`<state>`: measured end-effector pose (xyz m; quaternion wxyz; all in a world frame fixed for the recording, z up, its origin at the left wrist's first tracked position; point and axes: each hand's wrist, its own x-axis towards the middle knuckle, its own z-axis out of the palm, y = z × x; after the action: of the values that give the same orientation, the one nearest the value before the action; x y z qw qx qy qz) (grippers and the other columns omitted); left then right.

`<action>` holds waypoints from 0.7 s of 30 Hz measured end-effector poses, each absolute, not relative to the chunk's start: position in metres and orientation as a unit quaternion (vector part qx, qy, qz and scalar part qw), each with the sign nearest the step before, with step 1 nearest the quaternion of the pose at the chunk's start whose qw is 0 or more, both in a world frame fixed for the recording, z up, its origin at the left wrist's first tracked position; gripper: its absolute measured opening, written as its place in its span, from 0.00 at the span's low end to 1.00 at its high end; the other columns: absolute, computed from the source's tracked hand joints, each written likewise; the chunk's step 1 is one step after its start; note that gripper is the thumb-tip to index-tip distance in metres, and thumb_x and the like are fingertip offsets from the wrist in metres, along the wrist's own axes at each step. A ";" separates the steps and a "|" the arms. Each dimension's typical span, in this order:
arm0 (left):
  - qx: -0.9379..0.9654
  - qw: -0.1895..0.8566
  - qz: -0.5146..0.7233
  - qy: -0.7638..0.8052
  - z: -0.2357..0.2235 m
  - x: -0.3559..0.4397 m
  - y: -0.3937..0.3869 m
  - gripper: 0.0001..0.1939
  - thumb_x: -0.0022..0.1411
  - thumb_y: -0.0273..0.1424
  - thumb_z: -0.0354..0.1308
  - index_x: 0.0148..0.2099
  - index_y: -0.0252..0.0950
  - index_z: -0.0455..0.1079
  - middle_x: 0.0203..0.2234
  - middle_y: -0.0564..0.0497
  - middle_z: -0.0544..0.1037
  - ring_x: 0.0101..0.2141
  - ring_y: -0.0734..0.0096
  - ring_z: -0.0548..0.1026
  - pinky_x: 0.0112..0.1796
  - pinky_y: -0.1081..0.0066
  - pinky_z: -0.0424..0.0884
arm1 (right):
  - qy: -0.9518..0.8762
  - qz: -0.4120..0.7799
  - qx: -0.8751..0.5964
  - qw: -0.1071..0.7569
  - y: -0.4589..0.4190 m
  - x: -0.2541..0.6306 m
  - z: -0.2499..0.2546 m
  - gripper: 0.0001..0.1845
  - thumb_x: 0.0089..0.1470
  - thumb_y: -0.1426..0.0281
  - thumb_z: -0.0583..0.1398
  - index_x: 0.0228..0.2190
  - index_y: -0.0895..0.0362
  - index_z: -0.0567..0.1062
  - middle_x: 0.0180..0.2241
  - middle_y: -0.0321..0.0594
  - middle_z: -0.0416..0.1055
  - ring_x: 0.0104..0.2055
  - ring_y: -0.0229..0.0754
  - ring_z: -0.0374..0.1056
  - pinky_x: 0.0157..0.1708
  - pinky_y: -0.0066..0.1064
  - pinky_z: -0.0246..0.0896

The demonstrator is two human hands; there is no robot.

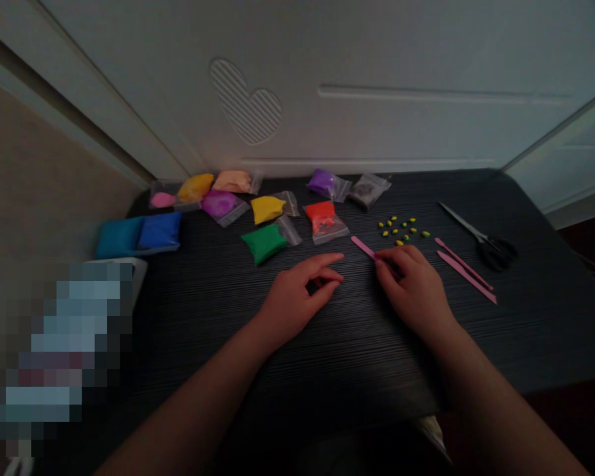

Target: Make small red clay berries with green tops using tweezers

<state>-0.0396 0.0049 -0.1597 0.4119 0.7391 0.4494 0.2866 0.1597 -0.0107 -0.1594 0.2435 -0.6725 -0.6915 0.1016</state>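
Observation:
My right hand is closed on a slim pink plastic clay tool, whose flat rounded end points up and left over the table. To its left, my left hand hovers above the dark tabletop with the index finger stretched out. The thumb and another finger curve close to each other, and I see nothing between them. Several tiny yellow-and-green clay pieces lie just beyond my right hand. Two more pink clay tools, a thin one and a wider blade, rest to its right.
Black-handled scissors lie at the right. Along the back are bags of green clay, yellow clay, orange-red clay, purple clay and grey clay. Blue clay packs sit at the left beside a blurred-out object.

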 end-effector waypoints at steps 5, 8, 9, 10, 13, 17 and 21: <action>0.834 0.271 0.247 0.411 -0.167 -0.031 0.003 0.17 0.60 0.30 0.49 0.52 0.37 0.63 0.36 0.50 0.76 0.39 0.69 0.69 0.44 0.67 0.64 | -0.693 0.104 -0.669 0.247 -0.011 0.161 -0.160 0.11 0.52 0.66 0.52 0.36 0.55 0.71 0.37 0.41 0.67 0.38 0.42 0.65 0.37 0.34 0.61; 0.857 0.214 0.223 0.413 -0.171 -0.028 0.004 0.17 0.61 0.31 0.48 0.53 0.37 0.62 0.37 0.48 0.75 0.39 0.67 0.68 0.43 0.64 0.64 | -0.692 0.112 -0.668 0.250 -0.011 0.160 -0.159 0.11 0.52 0.66 0.53 0.36 0.55 0.71 0.37 0.41 0.67 0.39 0.42 0.65 0.39 0.34 0.60; 0.857 0.209 0.221 0.415 -0.171 -0.027 0.004 0.18 0.61 0.31 0.48 0.53 0.37 0.62 0.37 0.48 0.75 0.39 0.67 0.68 0.43 0.64 0.65 | -0.693 0.113 -0.665 0.252 -0.011 0.160 -0.159 0.11 0.52 0.66 0.53 0.36 0.56 0.71 0.37 0.41 0.68 0.39 0.42 0.65 0.39 0.34 0.60; 0.856 0.209 0.222 0.417 -0.172 -0.027 0.004 0.18 0.61 0.31 0.48 0.53 0.37 0.62 0.37 0.49 0.75 0.39 0.67 0.67 0.43 0.64 0.65 | -0.695 0.114 -0.663 0.253 -0.011 0.160 -0.158 0.11 0.52 0.67 0.53 0.36 0.56 0.71 0.37 0.41 0.68 0.39 0.42 0.64 0.40 0.34 0.60; 0.850 0.219 0.229 0.421 -0.173 -0.027 0.006 0.18 0.60 0.30 0.50 0.53 0.38 0.61 0.37 0.50 0.75 0.40 0.68 0.67 0.43 0.65 0.65 | -0.696 0.116 -0.662 0.253 -0.011 0.160 -0.158 0.11 0.52 0.67 0.53 0.37 0.56 0.71 0.37 0.41 0.68 0.39 0.42 0.64 0.40 0.34 0.60; 0.841 0.245 0.240 0.418 -0.171 -0.028 0.008 0.19 0.58 0.29 0.54 0.52 0.38 0.62 0.36 0.52 0.75 0.40 0.70 0.68 0.44 0.67 0.65 | -0.697 0.122 -0.658 0.256 -0.012 0.161 -0.158 0.11 0.52 0.68 0.53 0.37 0.57 0.71 0.37 0.41 0.67 0.40 0.43 0.64 0.41 0.34 0.59; 0.817 0.296 0.247 0.428 -0.167 -0.031 0.010 0.19 0.55 0.29 0.56 0.50 0.40 0.64 0.37 0.53 0.75 0.40 0.70 0.69 0.43 0.67 0.65 | -0.710 0.119 -0.637 0.275 -0.012 0.160 -0.158 0.11 0.52 0.69 0.53 0.36 0.57 0.72 0.35 0.42 0.67 0.39 0.41 0.63 0.41 0.33 0.59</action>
<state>-0.0313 0.0099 -0.1672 0.2956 0.8173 0.4284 0.2471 0.1600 -0.0123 -0.1575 0.2750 -0.6375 -0.7098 0.1189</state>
